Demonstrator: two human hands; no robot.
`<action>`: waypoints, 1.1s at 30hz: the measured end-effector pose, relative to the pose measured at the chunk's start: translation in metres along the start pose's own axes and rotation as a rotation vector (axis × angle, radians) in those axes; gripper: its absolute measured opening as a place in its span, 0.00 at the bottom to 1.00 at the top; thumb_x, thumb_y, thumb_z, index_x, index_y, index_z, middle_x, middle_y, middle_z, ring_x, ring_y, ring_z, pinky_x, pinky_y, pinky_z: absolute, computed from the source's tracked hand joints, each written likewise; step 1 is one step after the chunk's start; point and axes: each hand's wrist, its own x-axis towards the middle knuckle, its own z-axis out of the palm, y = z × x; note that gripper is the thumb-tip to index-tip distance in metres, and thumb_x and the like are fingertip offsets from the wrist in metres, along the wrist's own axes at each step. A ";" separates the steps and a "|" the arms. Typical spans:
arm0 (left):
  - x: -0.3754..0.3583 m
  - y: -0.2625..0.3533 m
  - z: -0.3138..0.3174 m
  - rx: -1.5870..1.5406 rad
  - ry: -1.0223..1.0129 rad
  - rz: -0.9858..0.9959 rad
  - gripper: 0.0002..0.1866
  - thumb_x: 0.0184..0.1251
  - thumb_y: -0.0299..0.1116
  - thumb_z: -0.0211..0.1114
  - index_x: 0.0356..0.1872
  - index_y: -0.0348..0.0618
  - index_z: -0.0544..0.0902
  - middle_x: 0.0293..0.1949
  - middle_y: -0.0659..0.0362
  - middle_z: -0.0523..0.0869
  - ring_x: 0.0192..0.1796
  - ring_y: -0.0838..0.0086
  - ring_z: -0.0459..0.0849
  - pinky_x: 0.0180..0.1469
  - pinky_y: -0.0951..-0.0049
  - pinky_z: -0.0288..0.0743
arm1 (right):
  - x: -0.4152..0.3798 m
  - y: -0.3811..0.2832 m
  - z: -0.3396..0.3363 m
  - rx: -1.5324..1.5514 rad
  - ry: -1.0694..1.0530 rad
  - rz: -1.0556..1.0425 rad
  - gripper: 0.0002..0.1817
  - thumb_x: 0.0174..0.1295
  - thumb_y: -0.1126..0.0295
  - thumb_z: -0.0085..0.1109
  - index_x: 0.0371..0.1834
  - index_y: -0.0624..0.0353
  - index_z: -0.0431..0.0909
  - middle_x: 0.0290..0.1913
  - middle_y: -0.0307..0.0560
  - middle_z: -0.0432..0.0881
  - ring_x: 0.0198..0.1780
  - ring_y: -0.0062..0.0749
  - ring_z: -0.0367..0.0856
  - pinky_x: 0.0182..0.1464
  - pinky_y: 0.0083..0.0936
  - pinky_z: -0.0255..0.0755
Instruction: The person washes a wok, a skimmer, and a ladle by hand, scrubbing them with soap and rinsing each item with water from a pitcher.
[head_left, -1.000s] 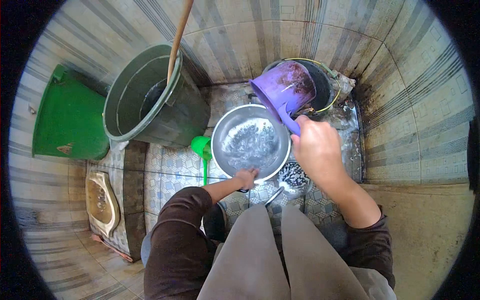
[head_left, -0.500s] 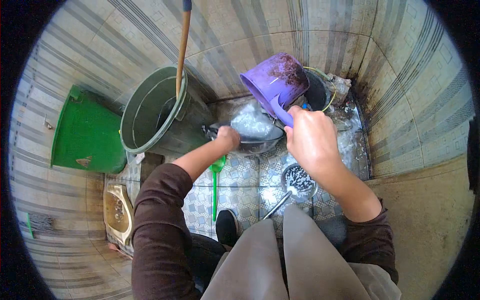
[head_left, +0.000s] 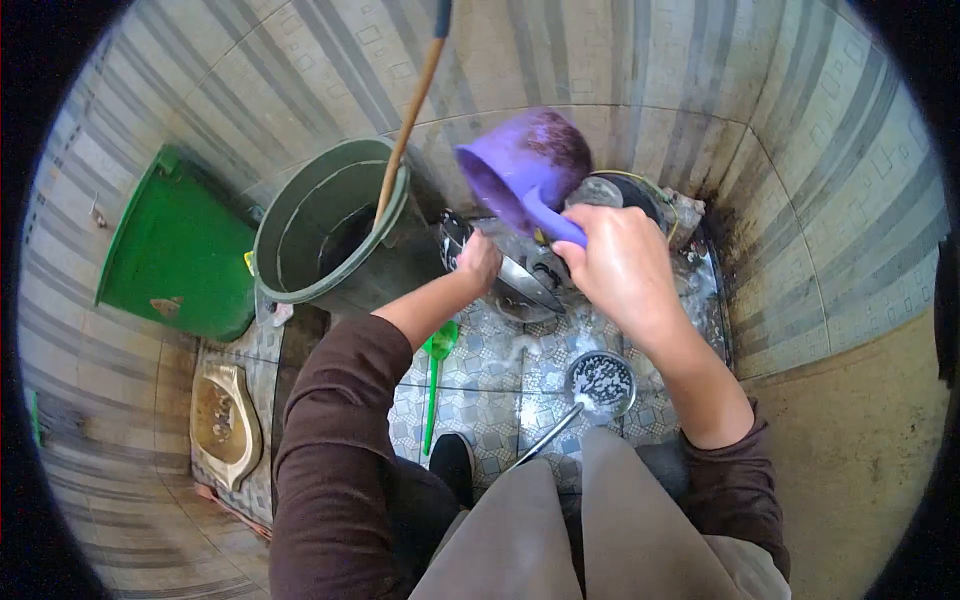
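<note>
My right hand (head_left: pixel 618 262) is closed round the handle of a purple water dipper (head_left: pixel 535 150), which is tipped with its mouth facing left and down. Dark stains mark the dipper's base. My left hand (head_left: pixel 480 262) grips a metal pan (head_left: pixel 528 288) near its rim, beside a dark handle; the pan is tilted over the wet floor below the dipper. Close to my knees lies a perforated skimmer (head_left: pixel 600 382) with white foam on it. A green long-handled utensil (head_left: pixel 433 390) rests on the tiles under my left forearm.
At the left stands a large grey-green bucket (head_left: pixel 385 275) with a wooden stick (head_left: pixel 412 125) leaning in it. Beyond it is a green tub (head_left: pixel 170 255), with a squat toilet (head_left: pixel 250 440) below. A dark bucket (head_left: pixel 640 195) sits in the back right near the tiled wall.
The pan has tipped more steeply, and the white water seen in it is gone. My left hand has shifted right and the dipper a little left. Foamy liquid shows on the tiles.
</note>
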 end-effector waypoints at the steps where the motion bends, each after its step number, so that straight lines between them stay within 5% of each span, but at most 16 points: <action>1: -0.008 0.003 0.005 -0.051 0.073 -0.052 0.12 0.52 0.40 0.52 0.32 0.50 0.81 0.35 0.63 0.81 0.41 0.71 0.77 0.47 0.66 0.62 | 0.010 -0.010 0.007 0.074 -0.001 -0.085 0.07 0.40 0.69 0.60 0.23 0.58 0.77 0.21 0.53 0.76 0.27 0.45 0.77 0.30 0.35 0.70; 3: -0.006 0.019 0.044 -0.051 0.279 -0.158 0.17 0.54 0.39 0.51 0.42 0.46 0.77 0.47 0.58 0.75 0.50 0.66 0.72 0.51 0.60 0.59 | 0.034 -0.037 0.030 0.219 -0.008 -0.221 0.08 0.41 0.67 0.59 0.24 0.56 0.78 0.21 0.52 0.76 0.27 0.45 0.77 0.31 0.35 0.70; 6: -0.020 0.049 0.076 -0.239 0.283 -0.264 0.16 0.54 0.38 0.52 0.43 0.47 0.77 0.47 0.58 0.75 0.49 0.67 0.73 0.49 0.61 0.62 | 0.070 -0.098 0.090 0.340 -0.041 -0.321 0.09 0.42 0.64 0.58 0.25 0.56 0.78 0.22 0.53 0.77 0.28 0.45 0.77 0.32 0.35 0.70; 12: -0.020 0.129 0.121 -0.732 0.379 -0.359 0.16 0.53 0.35 0.53 0.44 0.48 0.76 0.47 0.57 0.75 0.47 0.70 0.75 0.44 0.63 0.66 | 0.127 -0.197 0.248 -0.151 -0.299 -0.548 0.08 0.46 0.67 0.53 0.28 0.56 0.79 0.25 0.50 0.79 0.30 0.40 0.79 0.32 0.32 0.72; 14: -0.065 0.126 0.105 -1.942 0.917 -0.148 0.20 0.54 0.35 0.51 0.51 0.49 0.70 0.51 0.52 0.71 0.54 0.64 0.68 0.53 0.67 0.61 | 0.131 -0.212 0.287 -0.294 -0.439 -0.489 0.10 0.49 0.70 0.47 0.29 0.56 0.79 0.30 0.47 0.80 0.33 0.36 0.79 0.33 0.29 0.73; 15: -0.065 0.135 0.103 -2.034 0.937 -0.034 0.19 0.54 0.35 0.51 0.50 0.49 0.70 0.50 0.53 0.72 0.52 0.64 0.69 0.51 0.67 0.62 | 0.135 -0.213 0.316 -0.322 -0.498 -0.393 0.11 0.50 0.70 0.46 0.32 0.55 0.79 0.35 0.46 0.79 0.37 0.36 0.79 0.35 0.29 0.73; 18: -0.056 0.155 0.100 -1.563 0.683 -0.018 0.16 0.54 0.34 0.51 0.46 0.49 0.72 0.46 0.54 0.73 0.48 0.66 0.71 0.46 0.67 0.65 | 0.142 -0.209 0.348 -0.257 -0.778 -0.161 0.15 0.50 0.68 0.47 0.40 0.57 0.76 0.48 0.48 0.73 0.47 0.37 0.74 0.45 0.31 0.69; 20: -0.051 0.156 0.099 -1.368 0.586 0.011 0.15 0.53 0.34 0.51 0.44 0.48 0.73 0.44 0.55 0.75 0.44 0.66 0.73 0.43 0.68 0.66 | 0.147 -0.205 0.354 -0.246 -1.028 -0.270 0.15 0.46 0.66 0.52 0.38 0.58 0.77 0.46 0.50 0.74 0.46 0.38 0.74 0.46 0.31 0.68; 22: -0.050 0.152 0.099 -1.246 0.515 0.051 0.13 0.53 0.33 0.51 0.41 0.48 0.74 0.41 0.56 0.76 0.41 0.67 0.74 0.39 0.68 0.68 | 0.151 -0.202 0.360 -0.204 -0.918 -0.408 0.16 0.43 0.63 0.57 0.34 0.62 0.78 0.36 0.49 0.79 0.39 0.38 0.77 0.41 0.30 0.70; 24: -0.054 0.143 0.100 -1.087 0.438 0.102 0.12 0.52 0.33 0.51 0.39 0.48 0.76 0.39 0.56 0.77 0.38 0.68 0.76 0.35 0.68 0.69 | 0.156 -0.196 0.345 0.241 -0.904 -0.044 0.12 0.43 0.65 0.59 0.18 0.65 0.77 0.18 0.45 0.78 0.15 0.26 0.73 0.18 0.24 0.64; 28: -0.071 0.124 0.106 -0.774 0.323 0.164 0.10 0.52 0.32 0.51 0.34 0.47 0.78 0.34 0.58 0.79 0.32 0.70 0.79 0.28 0.69 0.73 | 0.158 -0.180 0.306 1.102 -0.611 0.500 0.08 0.48 0.71 0.55 0.18 0.64 0.73 0.20 0.49 0.78 0.17 0.26 0.76 0.10 0.19 0.55; 33: -0.060 0.134 0.113 -0.658 0.320 0.195 0.08 0.50 0.31 0.52 0.26 0.45 0.80 0.29 0.57 0.81 0.30 0.70 0.81 0.25 0.68 0.74 | 0.157 -0.146 0.226 1.428 -0.549 0.349 0.09 0.52 0.69 0.55 0.22 0.64 0.72 0.22 0.48 0.78 0.10 0.15 0.59 0.10 0.14 0.49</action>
